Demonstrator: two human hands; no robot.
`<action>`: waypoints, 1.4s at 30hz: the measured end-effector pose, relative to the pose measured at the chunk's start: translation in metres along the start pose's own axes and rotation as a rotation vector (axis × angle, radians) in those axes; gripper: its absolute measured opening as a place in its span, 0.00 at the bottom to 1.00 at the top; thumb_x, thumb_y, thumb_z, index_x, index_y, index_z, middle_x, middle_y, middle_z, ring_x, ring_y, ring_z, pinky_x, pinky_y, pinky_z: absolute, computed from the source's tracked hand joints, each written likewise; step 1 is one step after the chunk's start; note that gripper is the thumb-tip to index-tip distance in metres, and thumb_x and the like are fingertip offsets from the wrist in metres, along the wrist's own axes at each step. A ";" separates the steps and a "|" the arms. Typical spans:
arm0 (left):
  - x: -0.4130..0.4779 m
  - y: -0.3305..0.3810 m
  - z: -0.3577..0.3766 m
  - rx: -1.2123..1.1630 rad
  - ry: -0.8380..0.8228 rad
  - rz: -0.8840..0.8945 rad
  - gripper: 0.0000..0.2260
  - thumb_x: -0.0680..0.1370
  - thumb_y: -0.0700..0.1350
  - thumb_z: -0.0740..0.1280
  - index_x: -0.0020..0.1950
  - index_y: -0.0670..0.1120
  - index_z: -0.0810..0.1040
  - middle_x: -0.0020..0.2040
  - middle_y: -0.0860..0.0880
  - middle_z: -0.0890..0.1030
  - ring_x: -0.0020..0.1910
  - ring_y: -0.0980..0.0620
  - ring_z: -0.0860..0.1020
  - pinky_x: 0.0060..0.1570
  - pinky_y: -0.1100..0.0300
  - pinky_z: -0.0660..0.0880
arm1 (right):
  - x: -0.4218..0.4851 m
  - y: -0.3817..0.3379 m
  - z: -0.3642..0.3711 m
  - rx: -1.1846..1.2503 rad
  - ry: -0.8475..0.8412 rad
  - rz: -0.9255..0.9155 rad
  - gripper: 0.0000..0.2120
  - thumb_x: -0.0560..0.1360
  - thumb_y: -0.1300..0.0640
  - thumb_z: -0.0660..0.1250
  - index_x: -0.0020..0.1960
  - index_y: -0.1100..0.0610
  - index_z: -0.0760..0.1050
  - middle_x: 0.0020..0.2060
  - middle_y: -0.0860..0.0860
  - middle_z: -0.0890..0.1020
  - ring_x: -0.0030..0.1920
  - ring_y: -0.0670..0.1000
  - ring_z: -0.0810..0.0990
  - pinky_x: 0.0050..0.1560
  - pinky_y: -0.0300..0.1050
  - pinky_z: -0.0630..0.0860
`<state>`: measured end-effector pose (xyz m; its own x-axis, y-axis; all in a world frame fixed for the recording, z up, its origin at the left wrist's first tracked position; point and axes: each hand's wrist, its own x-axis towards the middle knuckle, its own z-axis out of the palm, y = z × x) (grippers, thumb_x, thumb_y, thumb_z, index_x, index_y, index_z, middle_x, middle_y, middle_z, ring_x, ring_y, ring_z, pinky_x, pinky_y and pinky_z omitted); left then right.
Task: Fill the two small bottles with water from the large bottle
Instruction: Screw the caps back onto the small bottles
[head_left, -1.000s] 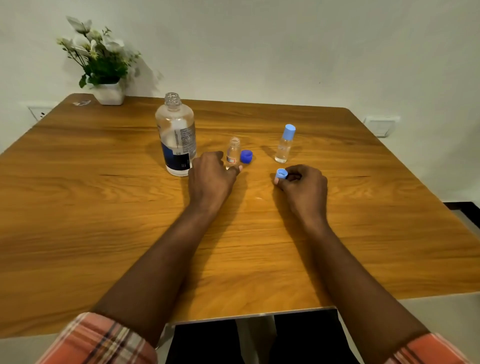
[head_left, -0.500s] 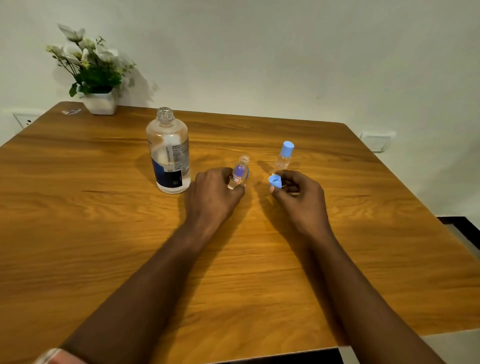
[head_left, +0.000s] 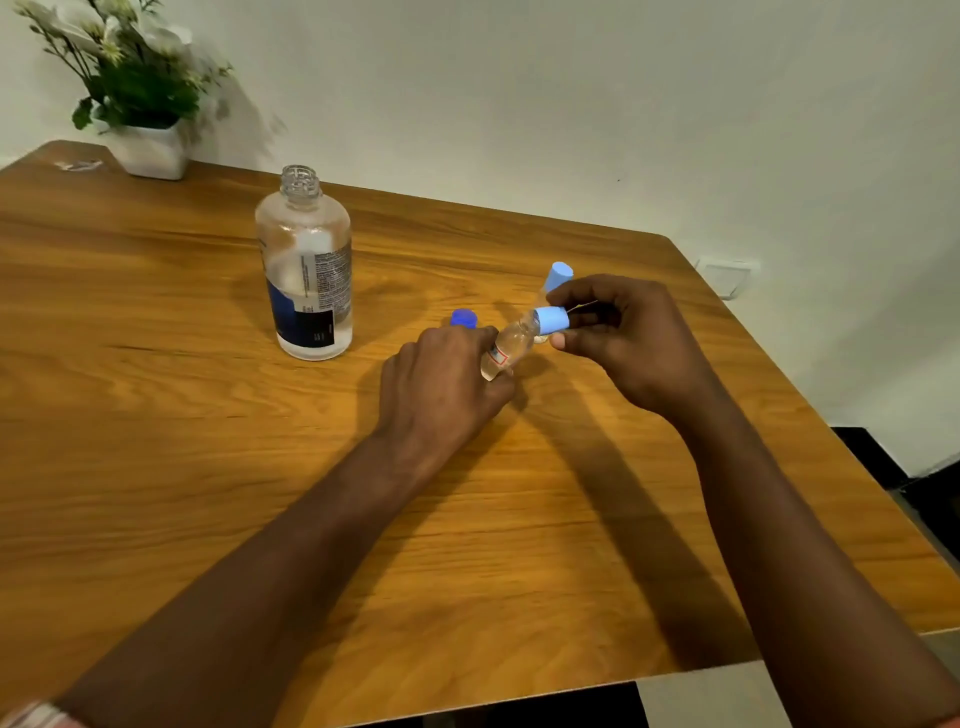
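Shift: the small clear plastic bottle (head_left: 506, 345), which stood on the wooden worktop (head_left: 156, 415) a second ago, is now lifted off it and tilted, its neck pointing toward the right fingers.
Left hand (head_left: 441, 379): its fingers are curled round the lower body of that bottle.
Right hand (head_left: 628, 338): thumb and fingers pinch the light blue round cap (head_left: 551, 319), now held against the tilted bottle's neck instead of low near the worktop.
Meaning: this looks like capping. Clear liquid seems to sit inside, so one fill is probably finished. Whether the cap has caught the thread cannot be told.
Large bottles: one, the large clear bottle with a dark blue label (head_left: 306, 265), uncapped and upright, well to the left of the left fingers.
Hands: two, both busy.
Small bottles: two, one in the left fingers and the second small bottle (head_left: 543, 292) upright just behind the right fingers; its fill level is unreadable.
Caps: three, namely the pinched one, a matching cap (head_left: 560, 273) on the second bottle, and a dark blue cap (head_left: 464, 318) lying just beyond the left knuckles.
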<state>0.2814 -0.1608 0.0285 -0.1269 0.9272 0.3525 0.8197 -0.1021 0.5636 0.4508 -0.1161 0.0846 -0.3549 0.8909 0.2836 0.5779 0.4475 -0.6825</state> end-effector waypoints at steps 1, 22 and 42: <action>0.000 -0.001 0.000 0.002 -0.004 -0.002 0.10 0.71 0.54 0.68 0.51 0.55 0.80 0.43 0.49 0.82 0.45 0.43 0.79 0.36 0.57 0.64 | 0.001 -0.002 -0.002 -0.009 -0.004 -0.010 0.18 0.69 0.68 0.74 0.57 0.57 0.80 0.48 0.48 0.83 0.45 0.42 0.82 0.47 0.33 0.78; -0.001 -0.002 0.000 0.053 -0.038 0.037 0.08 0.71 0.53 0.67 0.48 0.54 0.78 0.40 0.48 0.79 0.43 0.42 0.79 0.36 0.56 0.65 | 0.010 -0.024 -0.010 -0.218 -0.139 -0.022 0.15 0.73 0.58 0.72 0.60 0.53 0.80 0.51 0.45 0.83 0.48 0.45 0.81 0.50 0.44 0.78; -0.001 -0.005 0.003 0.055 -0.028 0.063 0.08 0.72 0.54 0.66 0.48 0.54 0.78 0.39 0.49 0.79 0.42 0.43 0.78 0.36 0.57 0.68 | 0.009 -0.022 -0.010 -0.203 -0.070 -0.035 0.11 0.73 0.54 0.72 0.55 0.54 0.82 0.46 0.46 0.84 0.45 0.41 0.81 0.46 0.34 0.77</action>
<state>0.2792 -0.1607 0.0234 -0.0586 0.9294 0.3645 0.8549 -0.1418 0.4990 0.4421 -0.1172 0.1085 -0.4235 0.8702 0.2519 0.6983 0.4907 -0.5211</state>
